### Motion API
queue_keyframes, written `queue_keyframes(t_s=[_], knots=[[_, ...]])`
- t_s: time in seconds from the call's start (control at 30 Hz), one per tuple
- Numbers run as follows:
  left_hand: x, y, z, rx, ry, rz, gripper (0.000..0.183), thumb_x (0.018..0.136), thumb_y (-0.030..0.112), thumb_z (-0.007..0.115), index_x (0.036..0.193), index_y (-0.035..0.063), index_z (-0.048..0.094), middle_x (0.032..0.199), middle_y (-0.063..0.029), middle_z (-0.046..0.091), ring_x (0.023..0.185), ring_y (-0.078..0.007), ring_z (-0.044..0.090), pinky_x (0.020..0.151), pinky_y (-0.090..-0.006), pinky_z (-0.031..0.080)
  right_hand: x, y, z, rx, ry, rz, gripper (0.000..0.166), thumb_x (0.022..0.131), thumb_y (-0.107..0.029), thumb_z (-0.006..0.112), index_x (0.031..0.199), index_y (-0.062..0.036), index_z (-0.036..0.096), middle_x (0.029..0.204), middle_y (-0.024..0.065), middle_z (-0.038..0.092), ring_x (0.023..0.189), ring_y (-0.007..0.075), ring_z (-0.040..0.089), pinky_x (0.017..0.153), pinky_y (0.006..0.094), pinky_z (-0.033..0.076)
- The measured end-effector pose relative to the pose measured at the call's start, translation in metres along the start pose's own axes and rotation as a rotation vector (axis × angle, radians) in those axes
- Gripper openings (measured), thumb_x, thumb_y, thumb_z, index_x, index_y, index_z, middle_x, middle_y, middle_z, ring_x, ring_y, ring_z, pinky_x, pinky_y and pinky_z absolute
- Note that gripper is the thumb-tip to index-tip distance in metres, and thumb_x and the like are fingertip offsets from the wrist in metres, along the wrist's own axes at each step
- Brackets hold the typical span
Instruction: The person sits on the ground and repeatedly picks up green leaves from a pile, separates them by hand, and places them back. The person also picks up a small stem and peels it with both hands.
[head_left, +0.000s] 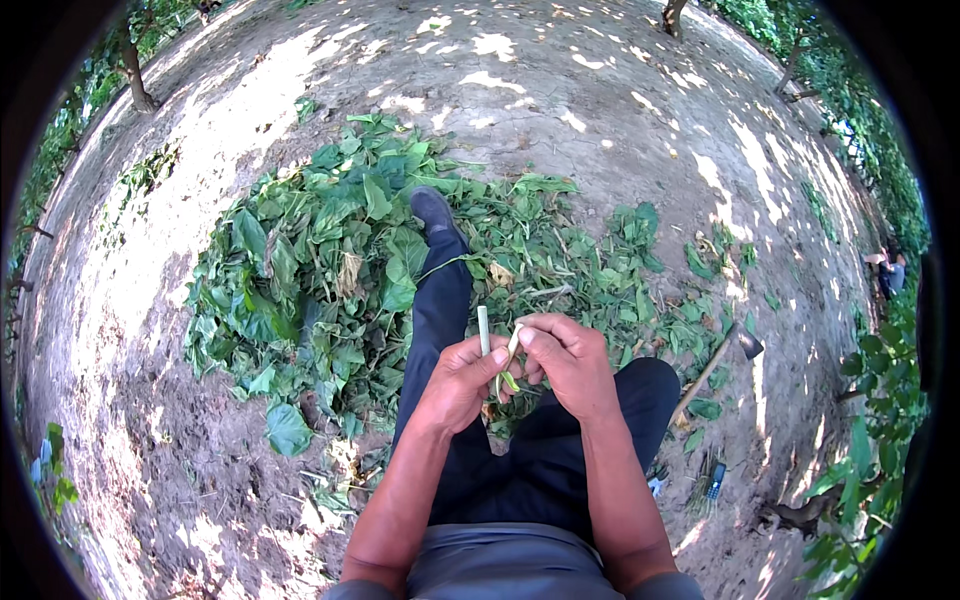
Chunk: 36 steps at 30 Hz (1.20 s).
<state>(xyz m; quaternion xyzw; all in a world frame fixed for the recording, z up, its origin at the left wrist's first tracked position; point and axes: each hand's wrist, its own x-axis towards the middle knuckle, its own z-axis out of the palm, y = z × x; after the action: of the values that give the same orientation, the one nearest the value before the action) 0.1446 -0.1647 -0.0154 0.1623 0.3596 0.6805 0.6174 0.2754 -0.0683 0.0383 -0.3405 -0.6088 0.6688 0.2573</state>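
My left hand holds a short, pale green cut stalk that stands upright from the fist. Between my two hands is a second pale strip or stalk piece, with a bit of green peel or leaf hanging below it. The thumb and forefinger of my right hand pinch the upper end of this piece, while its lower part meets my left fingers. Both hands are above my lap. Beyond them spreads a heap of large green leaves, some wilted, around my outstretched leg.
A wooden-handled tool with a dark metal head, perhaps a hoe, rests beside my bent right knee. A mobile phone lies on the dirt at right. Trees ring the ground, and another person is far right.
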Motion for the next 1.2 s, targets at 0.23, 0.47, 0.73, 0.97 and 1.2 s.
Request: queue_keyframes(t_s=[0.23, 0.47, 0.73, 0.97, 1.2], knots=[[-0.001, -0.001, -0.005, 0.005, -0.025, -0.052, 0.019, 0.094, 0.015, 0.060, 0.101, -0.0019, 0.063, 0.078, -0.0098, 0.063, 0.061, -0.0155, 0.058, 0.050, -0.0255, 0.045, 0.004, -0.002, -0.013, 0.053, -0.101, 0.100, 0.019, 0.091, -0.008, 0.059, 0.101, 0.0065, 0.066, 0.075, 0.0053, 0.065, 0.061, 0.0076, 0.058, 0.054, 0.0228, 0.049], [0.001, 0.000, -0.007, 0.015, -0.029, -0.067, 0.019, 0.093, 0.015, 0.059, 0.100, -0.0021, 0.063, 0.077, -0.0100, 0.063, 0.057, -0.0125, 0.056, 0.047, -0.0228, 0.043, 0.007, 0.000, -0.018, 0.034, -0.122, 0.119, 0.019, 0.090, -0.006, 0.059, 0.099, 0.0094, 0.065, 0.075, 0.0080, 0.065, 0.061, 0.0104, 0.061, 0.054, 0.0242, 0.052], [0.001, 0.004, -0.006, -0.021, -0.082, -0.081, 0.021, 0.093, 0.015, 0.059, 0.101, -0.0044, 0.063, 0.074, -0.0090, 0.062, 0.051, -0.0111, 0.051, 0.044, -0.0226, 0.041, 0.009, 0.005, -0.016, 0.044, -0.110, 0.089, 0.014, 0.088, -0.003, 0.058, 0.092, 0.0073, 0.066, 0.072, 0.0083, 0.065, 0.058, 0.0108, 0.061, 0.050, 0.0240, 0.052], [0.000, -0.001, -0.009, -0.202, -0.129, -0.124, 0.022, 0.092, 0.016, 0.061, 0.100, -0.0047, 0.063, 0.073, -0.0105, 0.063, 0.048, -0.0118, 0.051, 0.042, -0.0231, 0.040, 0.008, 0.011, -0.014, 0.211, -0.110, 0.075, 0.010, 0.086, -0.002, 0.059, 0.085, 0.0058, 0.065, 0.069, 0.0075, 0.064, 0.054, 0.0100, 0.060, 0.047, 0.0229, 0.050], [-0.002, -0.003, -0.007, -0.057, -0.133, -0.047, 0.025, 0.093, 0.017, 0.060, 0.104, -0.0056, 0.062, 0.075, -0.0106, 0.062, 0.052, -0.0122, 0.053, 0.046, -0.0232, 0.043, 0.005, 0.018, -0.013, 0.243, -0.076, 0.123, 0.010, 0.085, -0.001, 0.057, 0.085, 0.0054, 0.065, 0.068, 0.0073, 0.063, 0.053, 0.0104, 0.060, 0.046, 0.0237, 0.049]])
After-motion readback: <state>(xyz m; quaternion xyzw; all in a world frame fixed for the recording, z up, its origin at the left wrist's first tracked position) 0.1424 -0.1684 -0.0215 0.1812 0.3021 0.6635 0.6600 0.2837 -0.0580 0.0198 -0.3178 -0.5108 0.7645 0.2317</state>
